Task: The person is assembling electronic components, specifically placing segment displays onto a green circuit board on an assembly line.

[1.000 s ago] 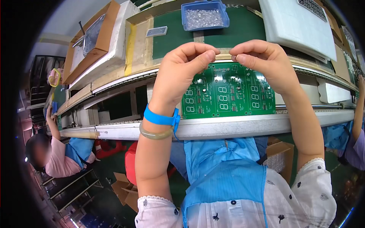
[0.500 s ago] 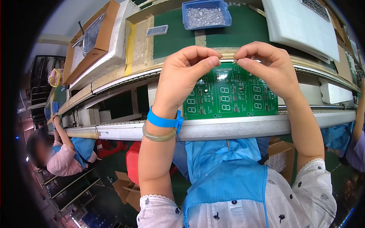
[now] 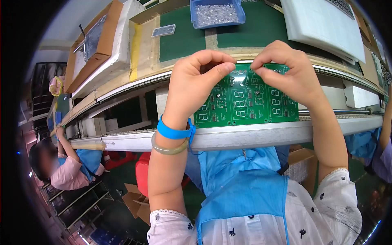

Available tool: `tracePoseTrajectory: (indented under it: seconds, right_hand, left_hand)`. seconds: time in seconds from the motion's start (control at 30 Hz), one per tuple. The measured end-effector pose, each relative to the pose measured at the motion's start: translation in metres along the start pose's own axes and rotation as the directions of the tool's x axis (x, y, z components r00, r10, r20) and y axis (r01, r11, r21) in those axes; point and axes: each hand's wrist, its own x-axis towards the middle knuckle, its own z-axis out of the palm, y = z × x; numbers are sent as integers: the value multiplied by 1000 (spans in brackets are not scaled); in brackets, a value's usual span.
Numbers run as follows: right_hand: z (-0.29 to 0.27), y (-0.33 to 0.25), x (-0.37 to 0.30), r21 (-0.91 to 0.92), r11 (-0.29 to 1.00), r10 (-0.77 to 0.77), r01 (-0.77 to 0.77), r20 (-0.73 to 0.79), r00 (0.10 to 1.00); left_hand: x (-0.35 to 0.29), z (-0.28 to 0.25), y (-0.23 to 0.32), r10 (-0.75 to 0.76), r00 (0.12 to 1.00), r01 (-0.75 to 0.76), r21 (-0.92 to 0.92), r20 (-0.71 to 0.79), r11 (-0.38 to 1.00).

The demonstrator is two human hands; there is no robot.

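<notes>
A green circuit board (image 3: pixel 227 107) with white seven-segment digit displays and small components lies across the rails in front of me. Over its far left part is my left hand (image 3: pixel 190 81), thumb and forefinger pinched together. My right hand (image 3: pixel 290 71) makes a similar pinch above the far right part. The two sets of fingertips face each other a short gap apart, near the board's far edge. Whatever either pinch holds is too small or hidden to name. A blue wristband (image 3: pixel 174 130) and a bangle (image 3: pixel 169 150) circle my left wrist.
Beyond the rails stands a blue bin (image 3: pixel 243 15) of small clear parts, with a flat pale rectangular piece (image 3: pixel 163 30) to its left. White foam sheets (image 3: pixel 322 28) lie far right; a cardboard box (image 3: pixel 92 61) stands far left. A co-worker (image 3: pixel 67 167) sits left, another person right.
Both hands stay pinched over the board's far edge, with small shifts of the fingers. The bin and rails sit slightly higher and further left in the picture.
</notes>
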Motion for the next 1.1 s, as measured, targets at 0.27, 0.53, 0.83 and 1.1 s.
tracePoseTrajectory:
  seconds: [0.27,0.53,0.83,1.1]
  right_hand:
    - [7,1,-3,-280,956,-35,82,168,985]
    - [14,2,-2,-329,940,-40,92,164,986]
    - [17,-1,-2,-369,923,-47,109,173,984]
    - [24,-8,-5,-440,890,-61,116,136,989]
  left_hand:
    - [-1,5,-1,119,993,-114,280,0,953]
    - [-3,3,-3,129,992,-123,291,1,949]
    - [-3,2,1,90,995,-100,327,45,940]
    - [-1,1,-2,252,961,-277,486,117,829]
